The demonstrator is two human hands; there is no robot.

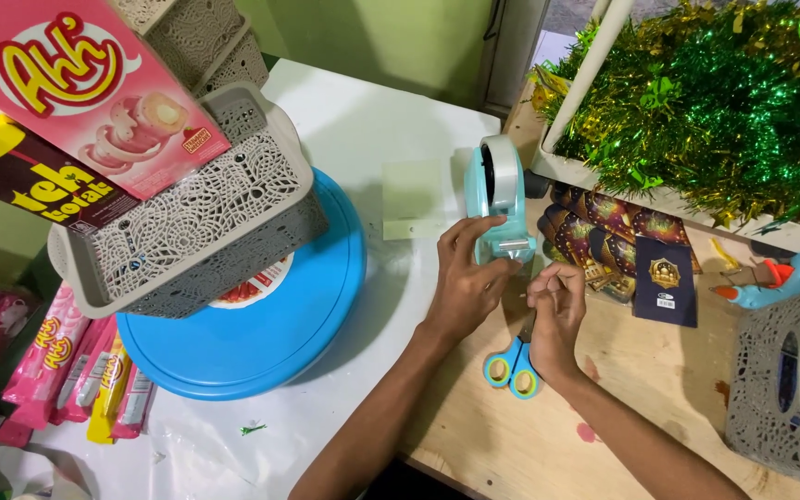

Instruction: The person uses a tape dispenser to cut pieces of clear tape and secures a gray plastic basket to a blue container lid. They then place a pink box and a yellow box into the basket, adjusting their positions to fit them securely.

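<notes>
A teal tape dispenser (495, 190) with a roll of clear tape stands on the table edge. My left hand (463, 282) grips its lower end, thumb on the cutter side. My right hand (556, 315) sits just right of the dispenser, fingers pinched together near the cutter, seemingly on a strip of tape too thin to see clearly. Blue-and-yellow-handled scissors (514, 368) lie under my right wrist on the wooden board. A pale green paper square (412, 199) lies left of the dispenser.
A grey lattice basket (206, 218) holding pink and brown snack boxes (85, 88) sits on a blue round turntable (266, 333). Snack packets (85, 370) lie at left. Green-gold tinsel in a white tray (696, 102), dark cards (622, 245), a glue gun (770, 282), another grey basket (789, 380) at right.
</notes>
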